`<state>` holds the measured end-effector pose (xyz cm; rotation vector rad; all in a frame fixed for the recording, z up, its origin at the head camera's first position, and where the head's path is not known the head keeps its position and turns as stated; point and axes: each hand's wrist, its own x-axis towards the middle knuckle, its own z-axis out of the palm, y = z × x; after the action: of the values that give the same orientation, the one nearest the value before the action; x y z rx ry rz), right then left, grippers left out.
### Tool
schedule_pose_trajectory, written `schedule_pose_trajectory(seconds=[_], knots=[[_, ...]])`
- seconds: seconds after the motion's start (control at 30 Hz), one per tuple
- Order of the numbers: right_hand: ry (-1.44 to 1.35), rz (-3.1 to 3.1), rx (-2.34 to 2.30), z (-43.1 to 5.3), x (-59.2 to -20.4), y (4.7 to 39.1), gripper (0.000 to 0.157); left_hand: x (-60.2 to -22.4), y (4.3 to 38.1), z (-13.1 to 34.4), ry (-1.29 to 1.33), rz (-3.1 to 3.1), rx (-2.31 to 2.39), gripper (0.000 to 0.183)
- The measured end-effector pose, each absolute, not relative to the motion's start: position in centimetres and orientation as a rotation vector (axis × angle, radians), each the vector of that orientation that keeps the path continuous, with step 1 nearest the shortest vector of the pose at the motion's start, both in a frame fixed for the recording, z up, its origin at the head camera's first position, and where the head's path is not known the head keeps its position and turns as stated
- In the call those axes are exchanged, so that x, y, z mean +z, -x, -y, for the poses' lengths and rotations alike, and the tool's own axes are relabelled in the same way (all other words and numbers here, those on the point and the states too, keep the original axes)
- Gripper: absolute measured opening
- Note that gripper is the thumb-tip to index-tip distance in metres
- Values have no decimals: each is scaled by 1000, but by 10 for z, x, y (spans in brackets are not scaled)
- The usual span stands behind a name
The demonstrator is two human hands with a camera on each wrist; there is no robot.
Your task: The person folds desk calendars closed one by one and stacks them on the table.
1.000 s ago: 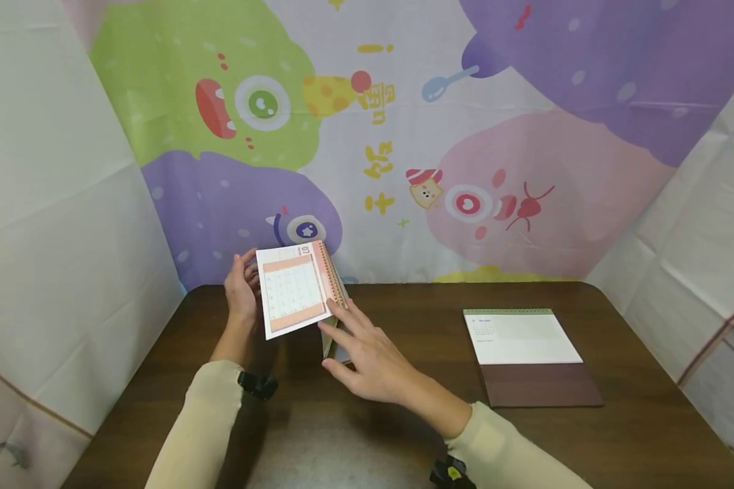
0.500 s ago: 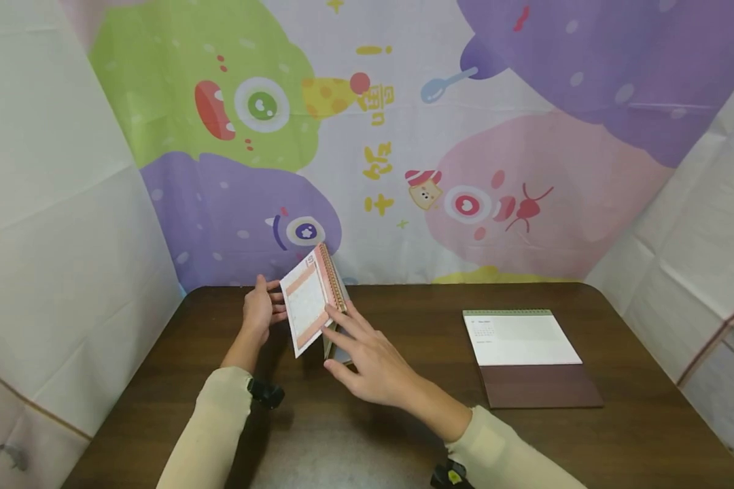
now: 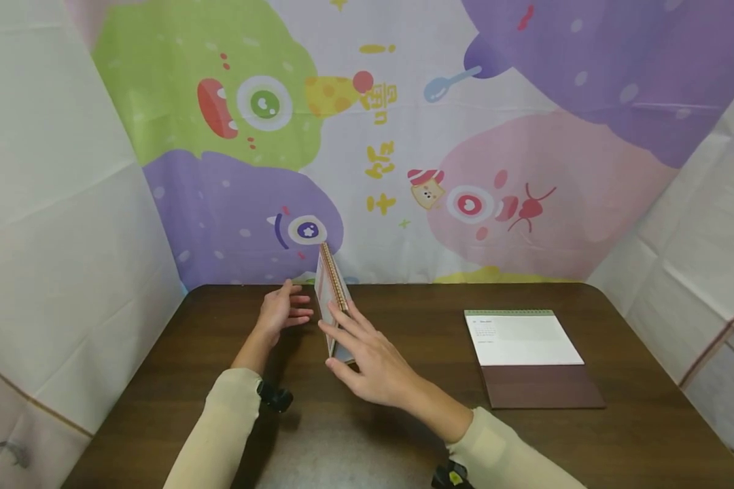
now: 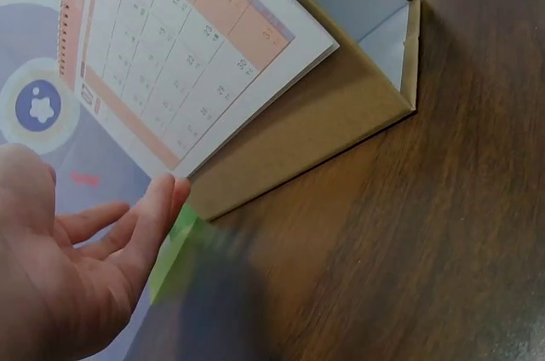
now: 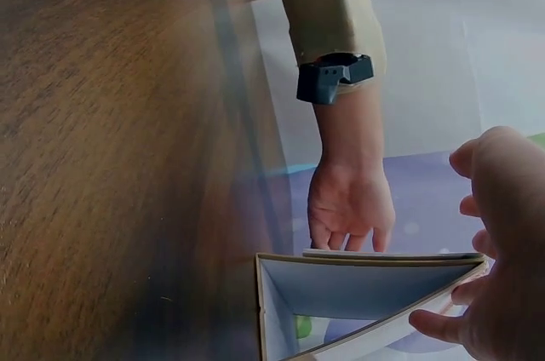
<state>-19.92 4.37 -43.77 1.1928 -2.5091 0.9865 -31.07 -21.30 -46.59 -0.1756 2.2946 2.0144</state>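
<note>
A spiral-bound desk calendar [image 3: 325, 293] stands as a tent on the table, its coil along the top. In the left wrist view its pink-and-white month page [image 4: 179, 46] hangs slightly off the brown cardboard stand [image 4: 315, 118]. Beside that page is my left hand [image 3: 278, 311], palm toward it and fingers extended, fingertips right by the page's lower corner. My right hand [image 3: 376, 363] straddles the coil with spread fingers, some on each side. From the right wrist view, the stand's hollow triangular end [image 5: 358, 289] shows below my left palm [image 5: 353, 199].
A second desk calendar [image 3: 529, 339], with a green top strip and dark maroon base, sits to the right on the brown wooden table [image 3: 404, 448]. Behind the table hangs a cartoon-printed cloth [image 3: 379, 238]; white cloth walls [image 3: 55, 204] close in both sides.
My left hand has moved right toward the calendar, and the July page has swung down from its raised position against the stand. My right hand has stayed at the coil.
</note>
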Motion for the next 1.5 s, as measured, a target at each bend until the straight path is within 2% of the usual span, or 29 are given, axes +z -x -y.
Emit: schedule_pose_trajectory(seconds=[0.27, 0.5, 0.57, 0.83, 1.1, 1.3, 1.4, 1.5], knots=[[-1123, 2451, 1060, -49, -434, 192, 70, -459, 317, 204, 71, -2443, 2101, 63], [-1008, 2498, 1184, -61, -439, 184, 79, -490, 354, 215, -308, -2659, 2101, 62], [-999, 2512, 1206, -64, -443, 182, 81, -491, 359, 213, -346, -2707, 2071, 61], [-976, 2588, 1232, -72, -459, 176, 79, -437, 322, 180, -359, -2824, 1881, 58], [-968, 2627, 1266, -73, -464, 174, 77, -439, 330, 175, -526, -2906, 1872, 67], [-967, 2618, 1269, -71, -465, 174, 76, -425, 325, 163, -463, -2943, 1761, 66], [-961, 2613, 1275, -70, -466, 175, 75, -443, 344, 170, -498, -2972, 1746, 67], [-962, 2610, 1271, -70, -467, 175, 75, -484, 384, 184, -568, -3020, 1754, 69]])
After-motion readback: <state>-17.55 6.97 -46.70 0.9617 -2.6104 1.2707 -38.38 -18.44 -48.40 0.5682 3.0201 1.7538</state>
